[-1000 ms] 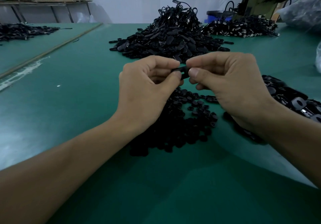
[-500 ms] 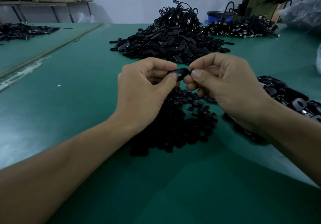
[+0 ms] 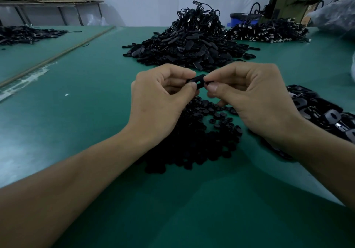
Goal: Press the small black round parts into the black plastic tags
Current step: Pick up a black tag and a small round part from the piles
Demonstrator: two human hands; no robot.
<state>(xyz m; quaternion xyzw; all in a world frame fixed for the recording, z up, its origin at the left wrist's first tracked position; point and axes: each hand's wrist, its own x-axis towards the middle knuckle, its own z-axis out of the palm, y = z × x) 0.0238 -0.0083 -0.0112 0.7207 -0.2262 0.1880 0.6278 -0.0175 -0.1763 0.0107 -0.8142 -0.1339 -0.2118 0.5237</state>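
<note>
Above the green table both hands meet over one black plastic tag point(image 3: 198, 80). My left hand point(image 3: 161, 101) pinches its left end between thumb and forefinger. My right hand point(image 3: 249, 97) pinches the right end with thumb and fingertips; whether a round part sits under them is hidden. Below the hands lies a heap of small black round parts point(image 3: 199, 138). A spread of loose black tags point(image 3: 322, 113) lies to the right, partly under my right forearm.
A tall pile of black tags with cords point(image 3: 190, 44) rises behind the hands. Another dark pile point(image 3: 267, 33) sits at the back right, near a blue bin point(image 3: 242, 19) and a machine point(image 3: 295, 3). More black parts point(image 3: 25, 34) lie far left on the green table point(image 3: 76, 113).
The hands have drawn slightly apart, so more of the tag shows between the fingertips. Both hands sit a little lower than a second ago.
</note>
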